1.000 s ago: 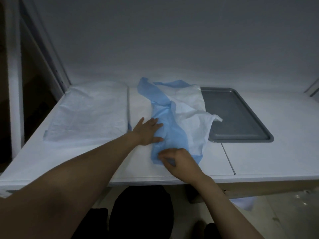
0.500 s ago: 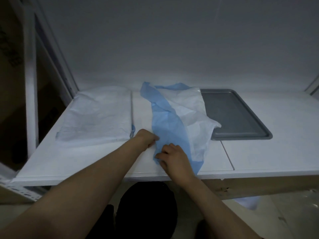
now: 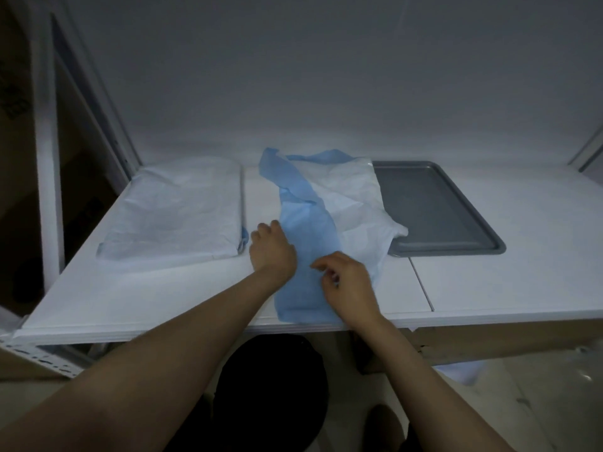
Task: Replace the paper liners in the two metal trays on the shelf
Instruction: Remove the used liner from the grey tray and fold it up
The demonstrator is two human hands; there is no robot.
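Observation:
A crumpled liner (image 3: 306, 223), blue on one side and white on the other, lies on the white shelf (image 3: 146, 288) between two trays. My left hand (image 3: 272, 252) sits at its left edge with fingers curled, gripping that edge; the thumb is hidden. My right hand (image 3: 346, 282) lies on the blue near end and pinches it with curled fingers. The grey metal tray (image 3: 437, 207) on the right is bare, though the liner's white corner overlaps its left rim. A white liner (image 3: 176, 210) covers the left tray, of which only the right rim (image 3: 242, 197) shows.
A white upright post (image 3: 49, 158) frames the shelf on the left, and a plain wall closes the back. The shelf's front edge runs just under my wrists. A seam (image 3: 421, 282) splits the shelf surface right of my hands. Below are the floor and a dark shape.
My left hand went from lying flat on the blue liner to curled at its left edge. My right hand shifted slightly along the liner's near end. The view has moved closer.

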